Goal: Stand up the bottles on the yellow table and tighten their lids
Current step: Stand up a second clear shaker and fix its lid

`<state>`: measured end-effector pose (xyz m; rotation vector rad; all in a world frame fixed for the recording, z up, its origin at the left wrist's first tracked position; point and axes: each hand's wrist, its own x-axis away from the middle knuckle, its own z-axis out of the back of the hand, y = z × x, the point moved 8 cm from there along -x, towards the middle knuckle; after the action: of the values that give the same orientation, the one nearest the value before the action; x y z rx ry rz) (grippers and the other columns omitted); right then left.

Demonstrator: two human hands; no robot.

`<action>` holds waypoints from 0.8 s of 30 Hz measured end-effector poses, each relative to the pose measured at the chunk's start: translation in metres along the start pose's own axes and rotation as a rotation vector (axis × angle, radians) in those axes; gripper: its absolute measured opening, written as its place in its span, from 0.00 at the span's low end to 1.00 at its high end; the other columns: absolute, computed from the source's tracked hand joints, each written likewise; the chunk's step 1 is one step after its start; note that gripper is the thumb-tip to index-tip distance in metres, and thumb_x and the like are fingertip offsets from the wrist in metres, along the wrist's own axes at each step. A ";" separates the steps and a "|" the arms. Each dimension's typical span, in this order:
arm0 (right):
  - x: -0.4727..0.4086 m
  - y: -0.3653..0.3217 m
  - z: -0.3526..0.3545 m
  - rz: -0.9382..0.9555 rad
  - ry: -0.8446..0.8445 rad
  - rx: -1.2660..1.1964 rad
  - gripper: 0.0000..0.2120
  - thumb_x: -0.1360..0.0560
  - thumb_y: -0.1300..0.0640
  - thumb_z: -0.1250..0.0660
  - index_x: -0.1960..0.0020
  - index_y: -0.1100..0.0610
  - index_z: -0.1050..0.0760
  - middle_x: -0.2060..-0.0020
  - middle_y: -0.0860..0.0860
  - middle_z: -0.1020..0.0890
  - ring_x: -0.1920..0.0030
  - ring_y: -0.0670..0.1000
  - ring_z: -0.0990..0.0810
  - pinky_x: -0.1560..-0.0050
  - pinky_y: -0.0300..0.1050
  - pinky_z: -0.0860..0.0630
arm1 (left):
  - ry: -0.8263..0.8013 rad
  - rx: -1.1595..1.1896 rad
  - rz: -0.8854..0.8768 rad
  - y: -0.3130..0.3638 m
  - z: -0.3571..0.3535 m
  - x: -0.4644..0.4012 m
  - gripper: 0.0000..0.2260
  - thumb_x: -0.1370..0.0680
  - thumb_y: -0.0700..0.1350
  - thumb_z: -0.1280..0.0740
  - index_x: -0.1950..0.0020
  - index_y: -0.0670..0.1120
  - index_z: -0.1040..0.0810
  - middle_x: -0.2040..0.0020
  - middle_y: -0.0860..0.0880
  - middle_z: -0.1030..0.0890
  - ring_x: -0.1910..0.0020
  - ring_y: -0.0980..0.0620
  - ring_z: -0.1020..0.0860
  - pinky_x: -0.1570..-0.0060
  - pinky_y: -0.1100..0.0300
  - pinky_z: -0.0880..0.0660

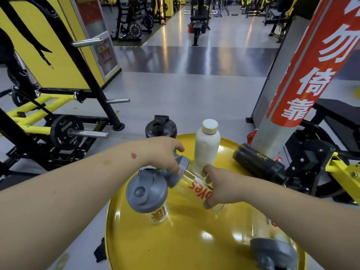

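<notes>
A clear shaker bottle [191, 187] with red lettering lies tilted over the round yellow table [175, 248]. My left hand [165, 152] grips its grey lid [178, 171], and my right hand [218, 189] holds its clear body. In front of it stands a clear bottle with a grey flip lid [146, 191]. A white bottle with a pale cap [207, 147] stands upright behind. A black shaker [160, 128] stands at the far rim. A black bottle [257, 162] lies on its side at the right. Another clear grey-lidded bottle [272, 248] lies at the near right.
A grey pillar with a red banner [303, 75] rises just right of the table. A black and yellow weight machine with plates [66, 131] fills the left. More black machine frame [321, 158] sits at the right. Grey gym floor stretches beyond.
</notes>
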<state>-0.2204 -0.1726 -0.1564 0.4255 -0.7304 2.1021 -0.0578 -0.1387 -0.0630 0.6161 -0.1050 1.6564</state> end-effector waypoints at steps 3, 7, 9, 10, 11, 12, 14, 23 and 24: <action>0.001 0.004 -0.004 0.026 -0.011 -0.068 0.49 0.39 0.44 0.17 0.26 0.51 0.39 0.35 0.47 0.24 0.42 0.52 0.20 0.42 0.52 0.18 | -0.016 0.008 -0.009 0.002 -0.001 0.004 0.37 0.29 0.57 0.24 0.22 0.55 0.33 0.29 0.54 0.25 0.36 0.50 0.23 0.42 0.56 0.24; 0.000 0.013 -0.005 0.051 0.009 -0.159 0.50 0.38 0.45 0.16 0.24 0.50 0.41 0.33 0.45 0.26 0.39 0.51 0.21 0.39 0.52 0.19 | 0.012 0.062 -0.058 0.007 -0.003 0.001 0.35 0.32 0.58 0.22 0.26 0.59 0.30 0.38 0.56 0.22 0.45 0.52 0.20 0.48 0.57 0.21; -0.001 0.017 -0.005 0.061 0.038 -0.186 0.52 0.38 0.45 0.16 0.24 0.49 0.43 0.30 0.46 0.27 0.38 0.52 0.21 0.39 0.51 0.20 | 0.058 0.072 -0.097 0.015 -0.002 0.001 0.33 0.33 0.58 0.21 0.30 0.59 0.28 0.44 0.57 0.21 0.49 0.54 0.20 0.54 0.58 0.21; -0.002 0.018 -0.006 0.064 0.048 -0.203 0.52 0.37 0.45 0.16 0.23 0.49 0.44 0.29 0.47 0.28 0.38 0.52 0.22 0.38 0.51 0.20 | 0.087 0.062 -0.111 0.019 0.000 0.001 0.32 0.33 0.58 0.21 0.31 0.59 0.27 0.47 0.57 0.21 0.51 0.55 0.20 0.55 0.57 0.21; -0.003 0.019 -0.007 0.065 0.053 -0.214 0.52 0.36 0.46 0.17 0.23 0.48 0.45 0.28 0.48 0.29 0.39 0.52 0.22 0.39 0.50 0.21 | 0.112 0.046 -0.120 0.023 0.003 0.002 0.31 0.33 0.57 0.21 0.32 0.58 0.26 0.49 0.57 0.21 0.53 0.55 0.20 0.55 0.55 0.20; -0.005 0.019 -0.008 0.063 0.054 -0.216 0.52 0.35 0.45 0.17 0.22 0.48 0.46 0.27 0.49 0.29 0.39 0.52 0.22 0.40 0.48 0.22 | 0.131 0.023 -0.125 0.026 0.004 0.003 0.30 0.34 0.57 0.22 0.33 0.58 0.26 0.50 0.55 0.21 0.54 0.55 0.20 0.54 0.53 0.19; -0.007 0.021 -0.012 0.036 0.048 -0.207 0.49 0.33 0.45 0.18 0.23 0.50 0.43 0.28 0.50 0.28 0.41 0.51 0.24 0.43 0.45 0.25 | 0.144 -0.045 -0.125 0.031 0.004 0.006 0.30 0.34 0.57 0.23 0.34 0.60 0.27 0.48 0.53 0.25 0.53 0.53 0.21 0.52 0.51 0.19; -0.019 0.020 -0.028 0.050 0.077 -0.276 0.37 0.33 0.51 0.17 0.28 0.51 0.30 0.44 0.47 0.21 0.46 0.50 0.23 0.48 0.42 0.27 | 0.206 -0.154 -0.235 0.065 -0.010 0.017 0.35 0.34 0.61 0.24 0.29 0.60 0.34 0.48 0.50 0.30 0.50 0.48 0.26 0.51 0.52 0.23; -0.020 0.020 -0.029 0.043 0.075 -0.286 0.35 0.32 0.53 0.18 0.29 0.51 0.28 0.46 0.47 0.22 0.47 0.50 0.23 0.49 0.41 0.28 | 0.205 -0.128 -0.234 0.065 -0.011 0.016 0.35 0.34 0.60 0.24 0.29 0.60 0.33 0.48 0.50 0.30 0.49 0.48 0.25 0.51 0.52 0.22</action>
<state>-0.2261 -0.1757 -0.1967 0.1748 -0.9861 2.0018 -0.1239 -0.1324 -0.0470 0.3447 0.0099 1.4634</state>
